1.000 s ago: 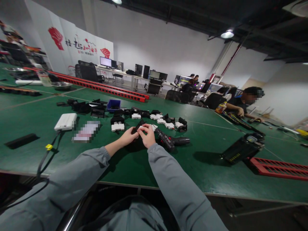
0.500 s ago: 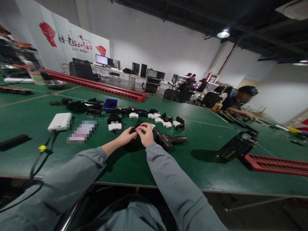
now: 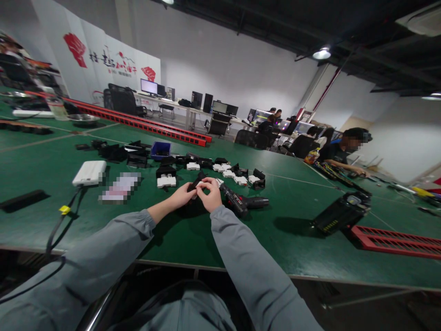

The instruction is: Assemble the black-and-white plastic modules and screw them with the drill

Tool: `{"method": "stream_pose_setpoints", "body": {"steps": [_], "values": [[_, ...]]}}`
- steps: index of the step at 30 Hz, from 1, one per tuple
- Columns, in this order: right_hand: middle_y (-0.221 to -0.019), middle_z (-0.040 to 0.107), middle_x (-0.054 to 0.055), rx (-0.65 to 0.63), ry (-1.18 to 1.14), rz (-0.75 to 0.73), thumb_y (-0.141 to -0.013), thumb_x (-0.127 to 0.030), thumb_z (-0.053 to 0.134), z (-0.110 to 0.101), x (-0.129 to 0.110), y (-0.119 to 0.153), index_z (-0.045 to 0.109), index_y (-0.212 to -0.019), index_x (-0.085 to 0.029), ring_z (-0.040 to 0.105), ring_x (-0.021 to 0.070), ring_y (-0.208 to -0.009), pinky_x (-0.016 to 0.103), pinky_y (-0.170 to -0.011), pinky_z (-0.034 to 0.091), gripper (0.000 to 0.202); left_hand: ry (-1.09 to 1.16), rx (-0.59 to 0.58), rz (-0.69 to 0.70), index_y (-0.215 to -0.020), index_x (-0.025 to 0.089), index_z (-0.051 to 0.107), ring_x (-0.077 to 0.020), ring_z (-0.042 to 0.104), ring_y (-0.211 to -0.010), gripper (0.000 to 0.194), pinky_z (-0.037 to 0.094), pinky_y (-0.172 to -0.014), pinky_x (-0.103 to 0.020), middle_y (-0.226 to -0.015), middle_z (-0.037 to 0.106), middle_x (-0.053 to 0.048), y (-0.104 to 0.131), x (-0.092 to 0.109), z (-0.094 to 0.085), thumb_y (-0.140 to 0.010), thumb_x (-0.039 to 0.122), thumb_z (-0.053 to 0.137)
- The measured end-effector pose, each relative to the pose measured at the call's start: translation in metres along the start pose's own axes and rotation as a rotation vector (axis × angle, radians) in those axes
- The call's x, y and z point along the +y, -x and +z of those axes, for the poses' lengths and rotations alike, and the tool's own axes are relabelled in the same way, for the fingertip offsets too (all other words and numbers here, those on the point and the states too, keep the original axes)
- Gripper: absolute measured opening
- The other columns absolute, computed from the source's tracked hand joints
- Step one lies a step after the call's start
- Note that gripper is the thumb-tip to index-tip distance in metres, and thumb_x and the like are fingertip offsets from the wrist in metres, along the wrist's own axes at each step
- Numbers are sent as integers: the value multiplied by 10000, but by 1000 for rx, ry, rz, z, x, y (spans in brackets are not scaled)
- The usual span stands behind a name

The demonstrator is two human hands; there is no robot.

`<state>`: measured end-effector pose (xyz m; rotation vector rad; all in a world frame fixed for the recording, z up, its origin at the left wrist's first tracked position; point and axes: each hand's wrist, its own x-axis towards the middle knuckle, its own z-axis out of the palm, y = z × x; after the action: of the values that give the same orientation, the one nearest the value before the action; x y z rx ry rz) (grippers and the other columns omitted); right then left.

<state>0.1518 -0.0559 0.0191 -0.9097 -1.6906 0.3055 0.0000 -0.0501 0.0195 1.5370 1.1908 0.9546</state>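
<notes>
In the head view, my left hand (image 3: pixel 181 196) is closed on a black plastic part (image 3: pixel 200 176) above the green table. My right hand (image 3: pixel 211 196) pinches at the same part from the other side, thumb and forefinger together. A bit of white shows between the fingertips, too small to name. My fingers cover most of the part. Just right of my hands lies a black cordless drill (image 3: pixel 237 202) on its side. Beyond them stand white blocks like circuit breakers (image 3: pixel 166 181), several of them joined to black housings (image 3: pixel 258 177).
A blue bin (image 3: pixel 161 150) stands behind loose black parts (image 3: pixel 115 151). To the left lie a white power bank (image 3: pixel 89 173) with a cable and a blurred-out phone (image 3: pixel 121 187). At right are a black boxy device (image 3: pixel 342 214), a red slotted rail (image 3: pixel 399 241) and another person (image 3: pixel 339 151).
The view has shifted slightly, so everything sits a little further right. Both hands stay together on the black part; a bit of white now shows between the fingertips.
</notes>
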Motion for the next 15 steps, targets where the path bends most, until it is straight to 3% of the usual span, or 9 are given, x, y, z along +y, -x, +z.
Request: {"method": "stream_pose_setpoints", "body": {"steps": [10,15], "values": [[-1102,543,70,-92,-4,25,-802,-290,632,-7,4,-2,698,-812,-218,527,215,-1086,377,-957,452,98,-28,-3,26,-1123,163,521,-115,566,-479,443,432,-419,-211,-700,634,-6,0,-3,0,-779,423,625],[-1085,549,70,-95,34,-29,-830,-284,615,-13,0,-4,700,-836,-224,517,220,-1086,402,-987,420,104,-57,3,45,-1100,158,530,-112,560,-485,408,445,-434,-219,-700,622,-1,1,1,-1,-793,419,599]]}}
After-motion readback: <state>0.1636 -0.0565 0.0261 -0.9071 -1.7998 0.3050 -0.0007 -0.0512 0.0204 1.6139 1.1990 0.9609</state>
